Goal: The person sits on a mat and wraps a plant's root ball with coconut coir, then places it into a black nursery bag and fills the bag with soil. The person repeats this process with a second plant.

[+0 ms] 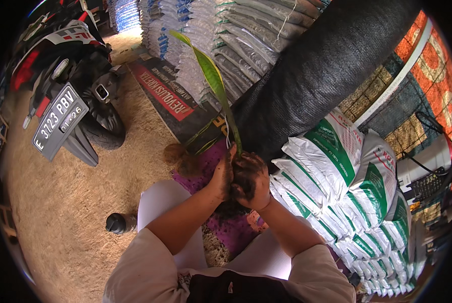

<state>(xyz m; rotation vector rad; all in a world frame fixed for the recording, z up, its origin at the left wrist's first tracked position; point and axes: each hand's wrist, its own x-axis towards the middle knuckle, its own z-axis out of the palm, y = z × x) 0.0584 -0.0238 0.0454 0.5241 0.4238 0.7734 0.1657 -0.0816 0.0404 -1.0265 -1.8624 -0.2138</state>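
Note:
Both my hands are dark with soil and meet around the base of a snake plant leaf (213, 77), which stands tall and tilts to the left. My left hand (223, 175) presses from the left side, and my right hand (251, 181) curls its fingers around the soil-covered base. The roots or soil between the palms are mostly hidden. Under the hands, dark soil (229, 210) lies on a purple sheet (233, 233) between my knees. More narrow leaves (205, 136) with yellow edges lie just beyond my left hand.
A large black mesh roll (324, 68) slants close beyond my hands. White and green sacks (324, 159) are piled at right, further stacked bags (244, 41) at the back. A parked motorcycle (78, 75) stands at upper left. A dark-capped bottle (120, 223) is beside my left knee.

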